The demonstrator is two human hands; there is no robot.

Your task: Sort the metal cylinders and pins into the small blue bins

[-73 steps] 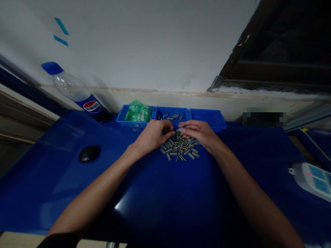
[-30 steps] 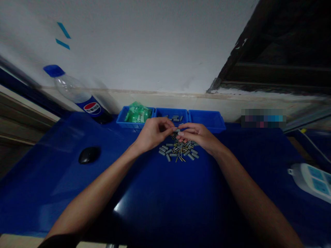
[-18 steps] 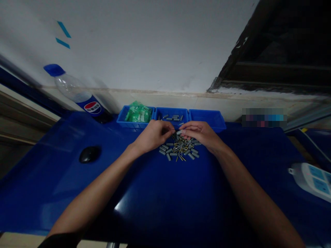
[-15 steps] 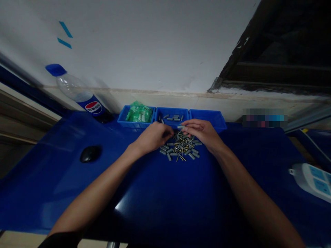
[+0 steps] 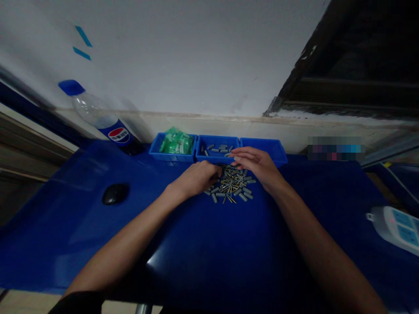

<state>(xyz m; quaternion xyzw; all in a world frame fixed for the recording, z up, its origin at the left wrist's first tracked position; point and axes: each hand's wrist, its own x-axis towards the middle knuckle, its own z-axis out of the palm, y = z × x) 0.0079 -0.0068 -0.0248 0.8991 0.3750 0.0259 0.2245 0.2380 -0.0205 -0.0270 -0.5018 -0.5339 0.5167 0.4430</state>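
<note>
A pile of thin silver and gold pins lies on the blue tabletop, ringed by several short grey cylinders. At the pile's left edge is my left hand, its fingers curled down and closed; what they grip, if anything, is hidden. My right hand hovers over the far side of the pile, by the front rim of the middle blue bin. Its thumb and fingers are closed on a small grey cylinder, mostly covered, with a shiny bit showing at the fingertips. More grey cylinders lie in that bin.
Left of the middle bin, a blue bin holds green plastic packets; another blue bin adjoins on the right. A Pepsi bottle leans in view at left. A black mouse and a white power strip flank the work area.
My left hand has shifted slightly down and right into the pile's edge. My right hand has turned a little, and the grey cylinder in its fingers shows less.
</note>
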